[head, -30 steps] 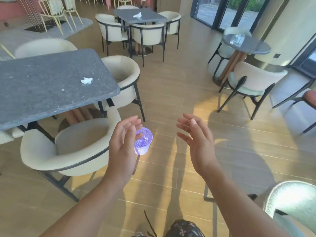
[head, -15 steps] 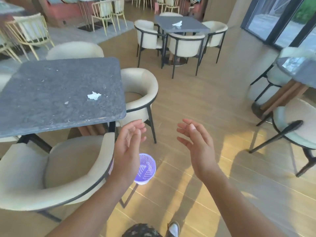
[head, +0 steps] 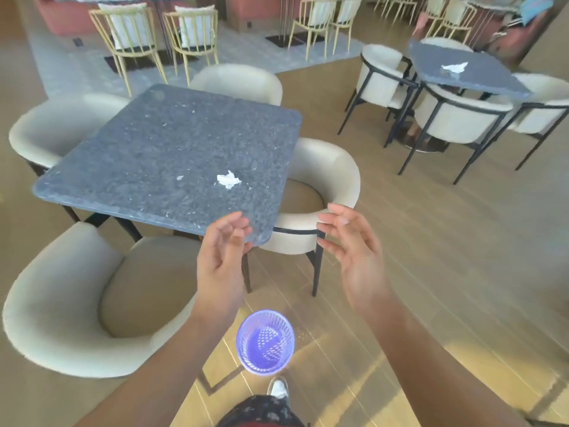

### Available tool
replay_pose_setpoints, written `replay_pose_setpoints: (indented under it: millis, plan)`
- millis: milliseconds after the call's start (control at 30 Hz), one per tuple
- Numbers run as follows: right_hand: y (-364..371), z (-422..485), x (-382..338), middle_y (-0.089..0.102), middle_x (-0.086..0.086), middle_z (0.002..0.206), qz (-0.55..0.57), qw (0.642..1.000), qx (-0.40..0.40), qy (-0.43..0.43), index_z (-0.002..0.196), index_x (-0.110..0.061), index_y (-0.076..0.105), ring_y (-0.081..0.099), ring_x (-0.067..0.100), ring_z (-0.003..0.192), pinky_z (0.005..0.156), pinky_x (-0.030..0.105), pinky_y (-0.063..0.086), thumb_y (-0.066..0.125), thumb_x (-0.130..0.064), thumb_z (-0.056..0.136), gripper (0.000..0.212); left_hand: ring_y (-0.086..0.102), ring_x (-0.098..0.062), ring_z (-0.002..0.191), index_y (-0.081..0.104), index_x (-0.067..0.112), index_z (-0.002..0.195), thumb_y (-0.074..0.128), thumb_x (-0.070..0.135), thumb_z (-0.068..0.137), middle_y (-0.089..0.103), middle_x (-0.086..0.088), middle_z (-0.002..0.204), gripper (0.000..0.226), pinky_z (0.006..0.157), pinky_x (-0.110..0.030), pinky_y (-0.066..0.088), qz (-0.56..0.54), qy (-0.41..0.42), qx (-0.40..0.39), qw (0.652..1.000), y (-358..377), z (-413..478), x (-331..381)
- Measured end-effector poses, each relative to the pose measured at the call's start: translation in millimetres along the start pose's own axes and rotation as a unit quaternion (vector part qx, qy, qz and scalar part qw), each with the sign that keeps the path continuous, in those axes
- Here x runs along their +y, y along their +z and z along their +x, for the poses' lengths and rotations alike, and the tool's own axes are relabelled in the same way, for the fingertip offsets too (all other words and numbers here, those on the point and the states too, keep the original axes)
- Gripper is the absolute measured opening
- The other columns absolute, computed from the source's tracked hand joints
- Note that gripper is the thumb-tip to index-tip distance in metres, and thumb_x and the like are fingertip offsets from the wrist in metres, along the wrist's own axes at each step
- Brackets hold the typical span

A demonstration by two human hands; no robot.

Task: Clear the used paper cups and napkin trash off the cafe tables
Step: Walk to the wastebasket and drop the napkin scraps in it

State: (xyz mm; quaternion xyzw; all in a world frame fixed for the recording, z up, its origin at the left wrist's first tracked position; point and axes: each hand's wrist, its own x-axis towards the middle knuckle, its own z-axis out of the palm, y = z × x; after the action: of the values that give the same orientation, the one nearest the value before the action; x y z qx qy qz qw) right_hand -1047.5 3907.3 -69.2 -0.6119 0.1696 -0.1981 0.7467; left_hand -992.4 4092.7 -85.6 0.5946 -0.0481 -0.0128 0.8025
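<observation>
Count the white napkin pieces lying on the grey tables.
3. A crumpled napkin and a smaller scrap left of it on the near table; another napkin on the far right table. Tinier flecks may be paper too.

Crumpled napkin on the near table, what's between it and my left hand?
In the head view, only bare speckled tabletop lies between the crumpled napkin and the left hand. A smaller scrap sits off to the side.

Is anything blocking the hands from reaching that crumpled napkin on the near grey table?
Nothing visible does. The napkin lies in the open on the table, just beyond the left hand, which hovers open at its near corner; the right hand is open too.
</observation>
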Motion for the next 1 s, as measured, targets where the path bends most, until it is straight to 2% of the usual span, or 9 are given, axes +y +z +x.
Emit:
replay_pose_setpoints:
  millis: [67,233,367,500,700,767,867,1000]
  plan:
    - [4,28,0,0.074,0.006,0.118,0.006,1.0,-0.017,0.002,0.119,-0.022,0.071,0.07,0.021,0.113,0.1,0.041,0.056,0.063,-0.041,0.09,0.035,0.067,-0.011,0.109,0.064,0.023,0.119,0.055,0.022,0.102,0.069,0.001,0.118,0.019,0.097,-0.034,0.055,0.005,-0.001,0.009,1.0,6,18,-3]
    - [19,101,4,0.075,0.003,0.115,0.0,0.997,-0.068,0.02,0.117,-0.024,0.071,0.071,0.019,0.11,0.098,0.043,0.056,0.059,-0.035,0.092,0.03,0.067,-0.014,0.108,0.064,0.024,0.117,0.055,0.027,0.097,0.071,0.007,0.114,0.023,0.097,-0.034,0.055,0.02,0.009,0.068,0.997,12,63,-12]
    - [32,157,12,0.075,0.005,0.117,0.004,0.994,-0.103,0.037,0.117,-0.024,0.072,0.071,0.021,0.112,0.097,0.042,0.058,0.065,-0.043,0.087,0.036,0.066,-0.011,0.103,0.063,0.022,0.119,0.055,0.014,0.104,0.068,0.005,0.112,0.019,0.095,-0.034,0.054,0.022,0.013,0.113,0.993,19,96,-23]
    - [39,212,27,0.073,0.006,0.117,0.01,0.988,-0.144,0.053,0.118,-0.023,0.071,0.07,0.02,0.11,0.098,0.044,0.057,0.06,-0.036,0.092,0.031,0.064,-0.012,0.105,0.063,0.02,0.121,0.057,0.024,0.095,0.069,0.007,0.112,0.028,0.093,-0.031,0.055,0.033,0.01,0.162,0.986,34,128,-38]
    - [52,296,38,0.073,0.005,0.116,0.01,0.976,-0.201,0.081,0.116,-0.025,0.072,0.069,0.018,0.108,0.093,0.04,0.056,0.06,-0.034,0.093,0.027,0.063,-0.017,0.107,0.064,0.028,0.12,0.061,0.03,0.094,0.068,0.012,0.109,0.026,0.102,-0.047,0.052,0.075,0.016,0.215,0.974,57,182,-61]
    - [56,319,42,0.073,0.006,0.117,0.004,0.973,-0.211,0.091,0.117,-0.023,0.071,0.069,0.017,0.108,0.093,0.04,0.056,0.061,-0.035,0.093,0.029,0.064,-0.019,0.111,0.065,0.031,0.119,0.063,0.034,0.093,0.069,0.012,0.11,0.027,0.103,-0.047,0.054,0.094,0.006,0.227,0.969,60,205,-74]
    - [60,348,51,0.073,0.004,0.117,-0.011,0.969,-0.226,0.1,0.118,-0.023,0.07,0.069,0.016,0.11,0.095,0.04,0.057,0.06,-0.035,0.093,0.03,0.065,-0.02,0.116,0.063,0.034,0.119,0.062,0.028,0.096,0.068,0.009,0.115,0.024,0.104,-0.048,0.054,0.12,-0.027,0.257,0.959,60,245,-104]
    - [63,383,66,0.073,0.0,0.116,-0.037,0.965,-0.237,0.105,0.119,-0.025,0.069,0.069,0.016,0.112,0.097,0.04,0.057,0.06,-0.036,0.092,0.031,0.063,-0.015,0.116,0.056,0.03,0.132,0.062,0.025,0.103,0.06,0.004,0.127,0.031,0.105,-0.046,0.053,0.205,-0.098,0.272,0.935,45,311,-164]
